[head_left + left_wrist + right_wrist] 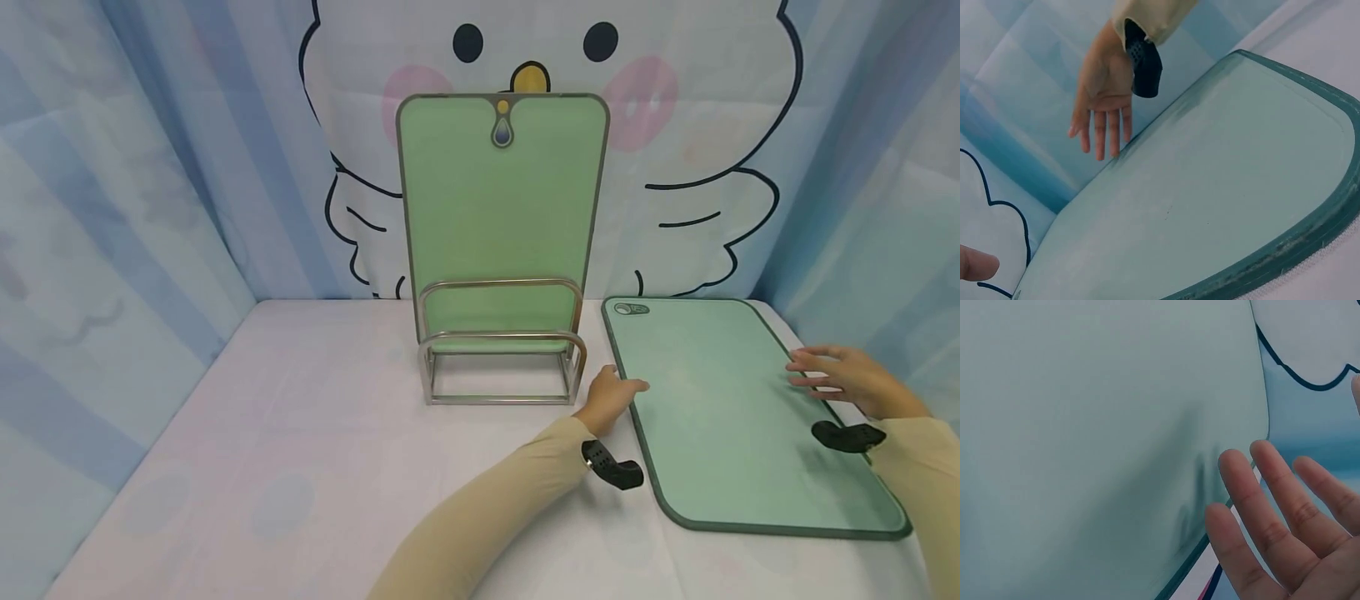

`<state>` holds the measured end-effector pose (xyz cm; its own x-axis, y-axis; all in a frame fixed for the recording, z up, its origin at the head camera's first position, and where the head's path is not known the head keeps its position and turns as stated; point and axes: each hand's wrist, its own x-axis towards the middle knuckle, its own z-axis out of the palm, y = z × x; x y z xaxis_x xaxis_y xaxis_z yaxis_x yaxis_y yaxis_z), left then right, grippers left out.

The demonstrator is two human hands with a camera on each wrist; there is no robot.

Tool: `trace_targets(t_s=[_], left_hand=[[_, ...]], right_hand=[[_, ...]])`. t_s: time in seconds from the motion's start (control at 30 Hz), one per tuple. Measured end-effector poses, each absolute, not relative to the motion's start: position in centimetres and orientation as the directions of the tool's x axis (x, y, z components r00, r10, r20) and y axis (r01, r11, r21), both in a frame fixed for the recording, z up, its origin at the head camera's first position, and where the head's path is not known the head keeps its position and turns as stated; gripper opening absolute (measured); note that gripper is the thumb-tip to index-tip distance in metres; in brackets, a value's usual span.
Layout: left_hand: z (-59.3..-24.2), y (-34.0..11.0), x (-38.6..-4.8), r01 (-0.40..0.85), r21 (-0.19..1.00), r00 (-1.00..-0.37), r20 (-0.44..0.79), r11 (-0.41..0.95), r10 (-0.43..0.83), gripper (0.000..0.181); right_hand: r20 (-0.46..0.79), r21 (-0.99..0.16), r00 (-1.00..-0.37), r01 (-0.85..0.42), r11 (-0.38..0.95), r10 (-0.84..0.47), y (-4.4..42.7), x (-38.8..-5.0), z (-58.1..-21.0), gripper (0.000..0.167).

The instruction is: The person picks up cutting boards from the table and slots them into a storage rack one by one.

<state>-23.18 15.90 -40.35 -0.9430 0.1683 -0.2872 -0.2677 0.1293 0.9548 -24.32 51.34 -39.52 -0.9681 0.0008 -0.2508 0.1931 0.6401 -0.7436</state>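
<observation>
A pale green cutting board (720,433) with a dark green rim and a small handle hole in its far left corner lies flat at the right of the table. My left hand (611,398) is at the board's left edge, thumb stretched out over it; whether it touches cannot be told. Over the right edge hovers my right hand (855,379), its fingers spread and nearly straight in the right wrist view, holding nothing. A second green cutting board (502,217) with a drop-shaped hole stands upright in a metal wire rack (502,336).
The white cloth-covered table (300,467) stretches left of the rack. Behind it hangs a curtain (720,100) with a cartoon print, and blue curtains (97,250) flank both sides. The rack stands just left of my left hand.
</observation>
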Motion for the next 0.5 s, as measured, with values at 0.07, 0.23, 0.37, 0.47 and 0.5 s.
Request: trace_targets(t_s=[0.07, 0.23, 0.37, 0.47, 0.5], left_hand=[[-40.4, 16.0, -23.3, -0.280, 0.953, -0.940, -0.297, 0.117, 0.168, 0.060], [-40.3, 16.1, -23.6, -0.287, 0.952, -0.939, -0.302, 0.107, 0.164, 0.059], [-40.0, 16.1, -23.8, -0.291, 0.952, -0.939, -0.303, 0.095, 0.164, 0.060], [-39.9, 16.1, -23.9, -0.293, 0.952, -0.938, -0.304, 0.087, 0.167, 0.059], [-39.9, 16.1, -23.9, -0.295, 0.952, -0.937, -0.306, 0.086, 0.168, 0.058]], right_hand=[[-0.270, -0.729, -0.963, 0.201, 0.654, -0.005, 50.7, -24.0, -38.9, 0.083], [-0.292, -0.699, -0.956, 0.202, 0.686, -0.016, 49.9, -23.5, -38.0, 0.077], [-0.310, -0.690, -0.951, 0.206, 0.694, -0.025, 50.4, -23.9, -38.0, 0.078], [-0.331, -0.690, -0.944, 0.230, 0.686, -0.016, 51.4, -24.5, -38.4, 0.071], [-0.341, -0.686, -0.940, 0.242, 0.686, -0.009, 51.7, -24.7, -38.5, 0.073]])
